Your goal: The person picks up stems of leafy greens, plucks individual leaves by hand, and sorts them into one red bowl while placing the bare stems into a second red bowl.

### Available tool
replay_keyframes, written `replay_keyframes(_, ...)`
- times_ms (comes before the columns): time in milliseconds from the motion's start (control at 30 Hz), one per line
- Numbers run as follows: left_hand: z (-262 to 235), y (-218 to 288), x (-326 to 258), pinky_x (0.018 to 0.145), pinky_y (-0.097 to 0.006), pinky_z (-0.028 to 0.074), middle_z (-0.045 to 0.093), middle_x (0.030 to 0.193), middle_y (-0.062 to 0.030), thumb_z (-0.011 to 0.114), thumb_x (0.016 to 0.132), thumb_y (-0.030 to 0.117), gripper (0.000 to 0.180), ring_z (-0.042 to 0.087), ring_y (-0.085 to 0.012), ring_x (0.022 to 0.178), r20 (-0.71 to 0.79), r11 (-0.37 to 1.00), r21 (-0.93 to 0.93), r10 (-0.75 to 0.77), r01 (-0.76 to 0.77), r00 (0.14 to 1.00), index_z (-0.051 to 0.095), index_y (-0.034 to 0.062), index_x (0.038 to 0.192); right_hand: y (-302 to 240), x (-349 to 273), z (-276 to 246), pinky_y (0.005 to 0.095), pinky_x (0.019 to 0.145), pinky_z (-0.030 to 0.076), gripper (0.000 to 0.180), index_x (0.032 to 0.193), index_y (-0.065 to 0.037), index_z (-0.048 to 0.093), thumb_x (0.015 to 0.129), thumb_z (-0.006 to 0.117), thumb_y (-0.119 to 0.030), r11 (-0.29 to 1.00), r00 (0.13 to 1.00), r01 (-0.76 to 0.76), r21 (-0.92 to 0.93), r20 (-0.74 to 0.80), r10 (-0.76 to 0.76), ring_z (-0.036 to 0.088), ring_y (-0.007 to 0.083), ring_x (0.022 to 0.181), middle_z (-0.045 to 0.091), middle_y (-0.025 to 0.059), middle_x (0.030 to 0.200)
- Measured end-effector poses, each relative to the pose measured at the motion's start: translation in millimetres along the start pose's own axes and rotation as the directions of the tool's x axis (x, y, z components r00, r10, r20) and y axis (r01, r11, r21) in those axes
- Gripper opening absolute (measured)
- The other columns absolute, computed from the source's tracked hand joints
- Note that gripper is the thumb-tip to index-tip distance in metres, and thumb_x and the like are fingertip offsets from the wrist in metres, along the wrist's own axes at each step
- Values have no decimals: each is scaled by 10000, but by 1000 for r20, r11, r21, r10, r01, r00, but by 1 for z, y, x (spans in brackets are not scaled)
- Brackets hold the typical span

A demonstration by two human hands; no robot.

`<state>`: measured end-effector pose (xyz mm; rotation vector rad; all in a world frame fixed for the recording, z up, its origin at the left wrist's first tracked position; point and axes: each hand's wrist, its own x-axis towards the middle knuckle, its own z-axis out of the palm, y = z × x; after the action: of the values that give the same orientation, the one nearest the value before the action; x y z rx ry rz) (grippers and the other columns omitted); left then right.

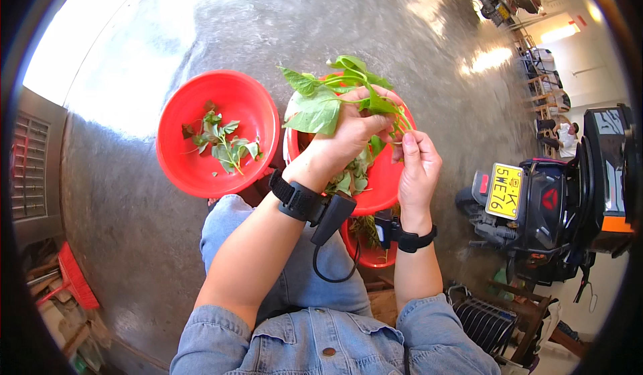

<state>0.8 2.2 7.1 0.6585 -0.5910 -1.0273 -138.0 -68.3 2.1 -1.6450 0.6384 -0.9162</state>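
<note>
My left hand is closed round a bunch of leafy green stems with broad, heart-shaped leaves. It holds them above a red basin that has more leaves inside. Just to the right, my right hand pinches at the stem ends, thumb against fingers. Part of that basin is hidden behind my left hand and the greens. Another red basin, further left, has a few loose leaves and thin stems at its bottom.
A smaller red container with greens sits below my right wrist, partly covered. On the right stands a dark motorbike with a yellow plate. A red broom leans at the lower left. Far right, a person sits near chairs.
</note>
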Motion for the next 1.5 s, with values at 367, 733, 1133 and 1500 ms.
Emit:
replay_keyframes(367,-29,53,-10,693,-325,503,668,787,-130,607,670,17,266,652,-239,728,-278,620,723,-143,304,950,682,37,924,-13,19,-47,234,622,417,155,890,-36,563,927,531,-183,986,993,106,128,-69,-98,494,93,656,570,24,790)
replay_keyframes(733,-14,42,-9,587,-277,462,532,757,-47,693,677,-21,187,563,-184,666,289,221,868,504,-445,814,684,51,849,-22,10,-56,206,626,400,136,838,-5,537,919,525,-113,983,984,137,-121,127,-121,473,75,676,503,10,773)
replay_keyframes(1133,-22,40,-9,597,-345,481,566,744,-97,682,701,71,126,591,-274,651,241,173,924,432,-342,869,670,23,817,-33,11,-44,201,606,388,137,820,-5,536,911,525,-107,972,973,180,-153,171,-153,469,75,644,486,11,745)
replay_keyframes(1500,-13,34,-7,471,-195,355,590,669,-3,637,810,78,122,471,-54,521,-339,985,165,8,51,941,667,-35,845,-30,-5,-27,234,569,396,94,766,23,542,825,597,-26,884,949,286,-370,234,-210,491,122,607,502,59,684)
